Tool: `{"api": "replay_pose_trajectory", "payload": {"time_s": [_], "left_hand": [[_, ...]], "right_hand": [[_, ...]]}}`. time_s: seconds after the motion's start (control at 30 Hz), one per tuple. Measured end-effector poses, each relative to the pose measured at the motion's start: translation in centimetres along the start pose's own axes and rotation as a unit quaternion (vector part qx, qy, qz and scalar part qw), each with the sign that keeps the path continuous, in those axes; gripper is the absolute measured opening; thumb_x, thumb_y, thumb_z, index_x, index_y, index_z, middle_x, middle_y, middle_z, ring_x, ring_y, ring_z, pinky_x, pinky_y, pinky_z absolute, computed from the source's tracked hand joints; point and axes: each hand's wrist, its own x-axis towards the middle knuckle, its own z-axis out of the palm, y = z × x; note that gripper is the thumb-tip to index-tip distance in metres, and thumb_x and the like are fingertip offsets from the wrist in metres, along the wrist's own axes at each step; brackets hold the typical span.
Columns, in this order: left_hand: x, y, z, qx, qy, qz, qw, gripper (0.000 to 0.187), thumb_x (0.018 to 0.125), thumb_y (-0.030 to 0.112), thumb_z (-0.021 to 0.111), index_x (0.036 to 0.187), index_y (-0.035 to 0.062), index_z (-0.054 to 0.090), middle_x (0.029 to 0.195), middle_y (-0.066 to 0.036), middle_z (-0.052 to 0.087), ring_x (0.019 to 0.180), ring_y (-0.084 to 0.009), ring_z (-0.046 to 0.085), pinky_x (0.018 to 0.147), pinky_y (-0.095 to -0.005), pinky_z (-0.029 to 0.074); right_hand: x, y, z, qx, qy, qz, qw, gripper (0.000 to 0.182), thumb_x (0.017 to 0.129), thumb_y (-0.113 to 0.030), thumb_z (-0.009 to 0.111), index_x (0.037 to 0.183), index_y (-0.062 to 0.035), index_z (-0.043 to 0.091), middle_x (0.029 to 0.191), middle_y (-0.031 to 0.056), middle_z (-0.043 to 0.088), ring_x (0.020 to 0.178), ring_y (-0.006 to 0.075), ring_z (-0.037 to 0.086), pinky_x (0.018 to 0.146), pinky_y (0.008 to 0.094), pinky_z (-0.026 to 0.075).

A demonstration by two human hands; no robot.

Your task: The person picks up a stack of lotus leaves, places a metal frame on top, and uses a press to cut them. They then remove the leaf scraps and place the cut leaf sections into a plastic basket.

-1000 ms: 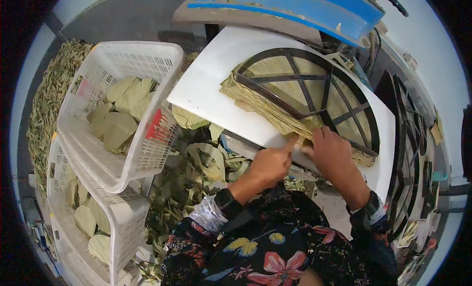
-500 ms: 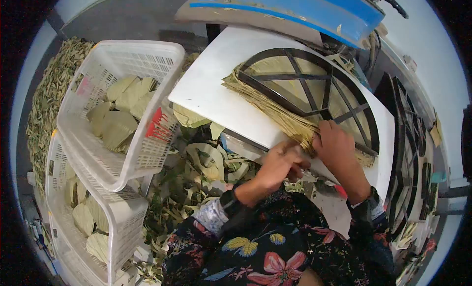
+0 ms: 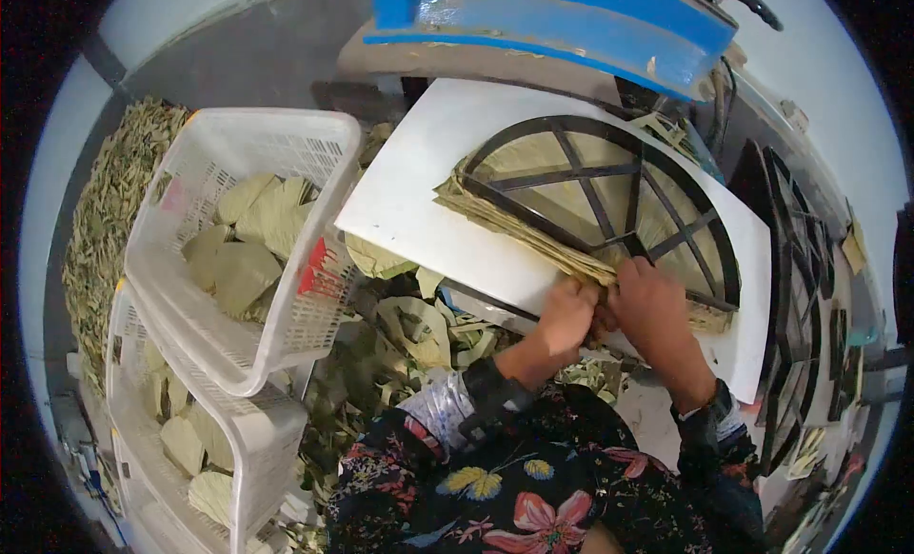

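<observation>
A stack of dried leaves (image 3: 533, 232) lies on a white board (image 3: 409, 164), its folded edge facing me. On top of the stack rests a black half-round metal frame with crossbars (image 3: 600, 173), like a cutting die. My left hand (image 3: 568, 316) is closed on the near edge of the leaves, its fingertips partly hidden. Close beside it, my right hand (image 3: 652, 302) has its fingers closed at the same edge, by the frame's straight bar. The two hands almost touch.
White plastic baskets (image 3: 347, 130) with cut leaf pieces (image 3: 246, 273) stand at the left. Leaf scraps (image 3: 419, 330) cover the floor below the board. A blue machine (image 3: 552, 21) overhangs the back. More black frames (image 3: 790, 268) lean at the right.
My left hand has moved up and right, from just off the leaf edge onto it beside my right hand. My right hand stays at the edge. The view has tilted slightly.
</observation>
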Motion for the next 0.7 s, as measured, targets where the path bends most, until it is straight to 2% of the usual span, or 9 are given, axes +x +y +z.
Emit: {"api": "replay_pose_trajectory", "payload": {"time_s": [0.1, 0.17, 0.23, 0.3, 0.37, 0.4, 0.5, 0.6, 0.7], "left_hand": [[0.0, -0.2, -0.2, -0.059, -0.004, -0.017, 0.998, 0.018, 0.09, 0.019, 0.043, 0.093, 0.0049, 0.054, 0.067, -0.006, 0.055, 0.052, -0.0155, 0.051, 0.043, -0.0288, 0.039], [0.7, -1.2, -1.6, -0.065, -0.084, -0.054, 0.993, 0.02, 0.092, 0.022, 0.044, 0.094, 0.0051, 0.053, 0.069, -0.007, 0.058, 0.054, -0.0156, 0.054, 0.044, -0.0291, 0.041], [-1.2, 0.7, -2.1, -0.016, -0.063, -0.076, 0.995, 0.021, 0.092, 0.024, 0.044, 0.095, 0.0048, 0.053, 0.072, -0.008, 0.06, 0.055, -0.0152, 0.054, 0.044, -0.0286, 0.042], [-1.9, 1.4, -2.7, 0.03, -0.042, -0.093, 0.994, 0.023, 0.093, 0.025, 0.044, 0.096, 0.0044, 0.053, 0.074, -0.009, 0.061, 0.055, -0.0149, 0.054, 0.045, -0.0281, 0.043], [-2.1, 1.0, -3.4, 0.0, -0.021, -0.002, 1.0, 0.03, 0.093, 0.028, 0.042, 0.108, 0.003, 0.047, 0.072, -0.012, 0.061, 0.046, -0.0159, 0.054, 0.036, -0.0271, 0.041], [-2.3, 1.2, -3.5, 0.003, -0.02, -0.005, 1.0, 0.03, 0.093, 0.028, 0.042, 0.108, 0.003, 0.047, 0.072, -0.012, 0.061, 0.046, -0.0159, 0.054, 0.036, -0.0271, 0.041], [-2.8, 1.9, -3.2, 0.001, -0.016, 0.009, 1.0, 0.032, 0.093, 0.028, 0.042, 0.111, 0.0011, 0.047, 0.079, -0.013, 0.062, 0.049, -0.0147, 0.055, 0.039, -0.0262, 0.043], [-2.9, 2.0, -2.8, -0.06, -0.02, -0.027, 0.998, 0.033, 0.093, 0.027, 0.043, 0.112, 0.0007, 0.047, 0.085, -0.012, 0.062, 0.053, -0.0139, 0.055, 0.044, -0.0253, 0.045], [-2.6, 1.6, -2.0, -0.075, -0.03, -0.039, 0.996, 0.03, 0.093, 0.027, 0.043, 0.11, 0.0024, 0.049, 0.087, -0.011, 0.062, 0.057, -0.0129, 0.054, 0.047, -0.0249, 0.046]], "right_hand": [[-0.3, -0.4, 0.4, 0.017, 0.001, 0.033, 0.999, 0.021, 0.072, -0.017, 0.062, 0.081, -0.0045, 0.048, 0.074, 0.0126, 0.054, 0.062, 0.0333, 0.058, 0.052, 0.0434, 0.046], [0.0, -0.4, -0.1, 0.024, -0.006, 0.045, 0.999, 0.021, 0.072, -0.017, 0.063, 0.081, -0.0045, 0.048, 0.074, 0.0124, 0.054, 0.063, 0.0328, 0.058, 0.051, 0.0428, 0.046], [0.1, -0.2, -0.5, 0.03, -0.012, 0.059, 0.998, 0.022, 0.071, -0.017, 0.063, 0.081, -0.0045, 0.048, 0.074, 0.0121, 0.054, 0.063, 0.0323, 0.058, 0.051, 0.0422, 0.047], [0.3, 0.1, -0.6, 0.004, 0.023, 0.011, 1.0, 0.018, 0.07, -0.018, 0.062, 0.08, -0.0065, 0.052, 0.071, 0.0079, 0.056, 0.058, 0.025, 0.062, 0.047, 0.0363, 0.051], [0.4, 0.1, -0.7, 0.007, 0.001, 0.037, 0.999, 0.019, 0.069, -0.017, 0.062, 0.08, -0.0059, 0.05, 0.073, 0.0096, 0.055, 0.061, 0.028, 0.06, 0.049, 0.0387, 0.049], [0.5, 0.0, -0.7, 0.007, -0.019, 0.058, 0.998, 0.021, 0.068, -0.015, 0.062, 0.081, -0.0054, 0.048, 0.075, 0.0112, 0.055, 0.063, 0.0311, 0.059, 0.05, 0.041, 0.047], [0.7, 0.1, -0.6, 0.006, 0.009, 0.055, 0.998, 0.019, 0.068, -0.014, 0.061, 0.08, -0.0059, 0.049, 0.075, 0.0105, 0.055, 0.063, 0.0309, 0.059, 0.051, 0.041, 0.048], [0.8, 0.4, -1.1, 0.028, 0.015, 0.027, 0.999, 0.019, 0.067, -0.013, 0.061, 0.079, -0.006, 0.049, 0.074, 0.0104, 0.055, 0.063, 0.0309, 0.059, 0.051, 0.041, 0.048], [1.0, 0.4, -1.3, 0.004, -0.008, 0.042, 0.999, 0.02, 0.067, -0.013, 0.062, 0.08, -0.0058, 0.048, 0.075, 0.0109, 0.055, 0.063, 0.0316, 0.059, 0.052, 0.041, 0.048]]}}
